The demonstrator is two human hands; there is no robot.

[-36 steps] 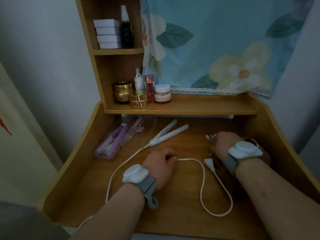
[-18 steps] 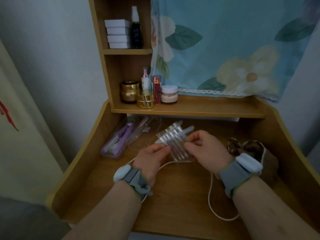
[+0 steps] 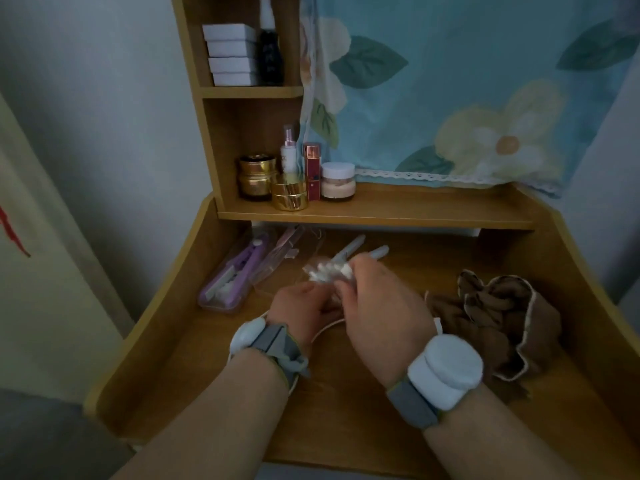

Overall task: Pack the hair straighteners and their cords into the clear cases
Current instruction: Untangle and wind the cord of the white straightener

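My left hand (image 3: 300, 306) and my right hand (image 3: 379, 306) meet over the middle of the desk, both closed on a blurred, crinkled clear plastic piece (image 3: 327, 271). Just behind them lies the white hair straightener (image 3: 358, 244), its tips pointing back right. Its white cord (image 3: 325, 329) curves out below my hands and under my left wrist. At the back left a purple hair straightener (image 3: 242, 268) sits inside a clear case (image 3: 221, 306). An open clear case (image 3: 289, 249) lies beside it.
A brown cloth pouch (image 3: 491, 317) lies crumpled at the right. The desk's raised side walls (image 3: 162, 296) close it in. A low shelf (image 3: 398, 209) overhangs the back with gold jars (image 3: 256, 176) and bottles. White boxes (image 3: 230, 53) stand higher up.
My right hand left the brown pouch and my left let go of the cord on the desk. Both hands now hold the clear plastic piece in the middle, bunching it up.
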